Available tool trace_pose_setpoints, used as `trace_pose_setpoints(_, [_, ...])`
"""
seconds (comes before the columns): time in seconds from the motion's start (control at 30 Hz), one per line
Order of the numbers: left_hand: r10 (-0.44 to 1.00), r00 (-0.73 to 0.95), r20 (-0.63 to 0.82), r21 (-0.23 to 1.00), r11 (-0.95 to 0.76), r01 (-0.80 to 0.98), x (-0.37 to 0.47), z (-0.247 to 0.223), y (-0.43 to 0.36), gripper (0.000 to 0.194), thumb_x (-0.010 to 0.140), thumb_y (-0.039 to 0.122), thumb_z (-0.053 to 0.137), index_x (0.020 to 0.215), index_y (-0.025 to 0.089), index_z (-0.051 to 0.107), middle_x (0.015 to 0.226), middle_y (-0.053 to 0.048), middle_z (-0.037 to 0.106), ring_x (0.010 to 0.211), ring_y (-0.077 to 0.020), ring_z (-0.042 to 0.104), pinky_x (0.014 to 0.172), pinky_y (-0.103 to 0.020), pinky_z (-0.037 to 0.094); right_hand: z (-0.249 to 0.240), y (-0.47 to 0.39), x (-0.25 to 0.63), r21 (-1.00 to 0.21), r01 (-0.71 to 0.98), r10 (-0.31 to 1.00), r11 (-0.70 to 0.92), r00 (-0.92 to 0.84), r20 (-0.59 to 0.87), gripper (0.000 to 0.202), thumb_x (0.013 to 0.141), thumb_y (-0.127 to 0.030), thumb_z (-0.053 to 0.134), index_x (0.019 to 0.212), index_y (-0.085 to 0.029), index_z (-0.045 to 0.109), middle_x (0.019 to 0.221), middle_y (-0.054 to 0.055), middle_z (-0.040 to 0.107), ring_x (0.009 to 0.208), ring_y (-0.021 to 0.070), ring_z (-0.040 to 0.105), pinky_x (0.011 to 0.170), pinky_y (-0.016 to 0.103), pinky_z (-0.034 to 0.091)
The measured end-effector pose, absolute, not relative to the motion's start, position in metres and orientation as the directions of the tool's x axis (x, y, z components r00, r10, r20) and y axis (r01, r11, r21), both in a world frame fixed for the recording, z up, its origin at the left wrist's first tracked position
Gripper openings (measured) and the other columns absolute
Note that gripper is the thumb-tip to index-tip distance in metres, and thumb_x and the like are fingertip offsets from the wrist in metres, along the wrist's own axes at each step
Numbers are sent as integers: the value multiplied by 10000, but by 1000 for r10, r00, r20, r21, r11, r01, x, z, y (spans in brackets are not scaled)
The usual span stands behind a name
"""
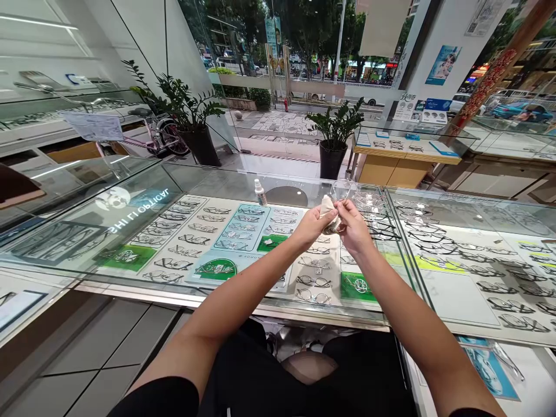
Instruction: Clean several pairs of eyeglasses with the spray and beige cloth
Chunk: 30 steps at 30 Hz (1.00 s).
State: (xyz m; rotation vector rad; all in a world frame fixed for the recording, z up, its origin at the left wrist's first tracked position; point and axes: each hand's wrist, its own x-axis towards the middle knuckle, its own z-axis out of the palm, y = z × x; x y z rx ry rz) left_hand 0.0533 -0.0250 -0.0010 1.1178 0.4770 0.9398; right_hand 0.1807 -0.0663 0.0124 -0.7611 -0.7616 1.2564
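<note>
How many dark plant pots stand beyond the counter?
2: the left pot, pictured right of the pink bicycle, and the right pot, left of the wooden cabinet. Others may be hidden.

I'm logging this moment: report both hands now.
Left hand: closed, holding a pale cloth.
Right hand: closed, up against the cloth; exactly what it grips cannot be told.

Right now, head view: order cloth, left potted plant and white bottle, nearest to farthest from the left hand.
1. Cloth, held in the left hand.
2. White bottle, left, on the glass counter.
3. Left potted plant, beyond the counter.
</note>
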Motion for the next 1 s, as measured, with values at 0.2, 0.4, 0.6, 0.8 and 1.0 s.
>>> trace_pose_setpoints(0.2, [847, 521, 107, 906, 133, -403, 51, -3, -22, 646, 788, 670, 868, 1105, 129, 715, 785, -16, 718, 662, -127, 648, 678, -270, 536, 11, -66, 182, -838, -527, 987, 138, 144, 72, 444, 667, -478, 1011, 882, -230, 712, 906, -38, 699, 607, 66, 532, 438, 149, 464])
trace_pose_setpoints(0.4, [745, 663, 76, 891, 248, -381, 40, 3, -18, 629, 734, 559, 958, 1106, 108, 726, 914, -101, 776, 787, -171, 718, 730, -277, 550, 13, -60, 196, -787, -614, 996, 67, 90, 14, 399, 676, -391, 1011, 886, -210, 725, 796, -60, 689, 444, 7, 395, 370, 124, 373])
trace_pose_setpoints(0.6, [728, 679, 94, 906, 220, -362, 42, 11, -29, 746, 679, 438, 1018, 1260, 127, 666, 963, -84, 782, 793, -141, 717, 756, -258, 532, 13, -60, 197, -777, -628, 998, 41, 69, -3, 449, 628, -380, 1038, 897, -200, 727, 837, -44, 707, 470, 20, 476, 375, 131, 433])
trace_pose_setpoints(0.8, [817, 567, 103, 915, 147, -376, 49, 11, -35, 782, 625, 534, 1018, 1191, 136, 654, 836, -2, 726, 640, -98, 645, 659, -245, 503, 15, -67, 187, -803, -592, 997, 76, 69, 44, 439, 658, -408, 1032, 872, -228, 694, 903, -44, 710, 568, 54, 546, 401, 141, 483])
trace_pose_setpoints(1.0, [882, 460, 105, 928, 79, -364, 50, 12, -35, 654, 749, 687, 887, 1041, 147, 660, 734, 22, 654, 541, -94, 576, 535, -251, 482, 14, -70, 182, -821, -559, 994, 114, 62, 96, 393, 693, -413, 993, 893, -247, 698, 892, -24, 711, 610, 113, 575, 451, 237, 557])
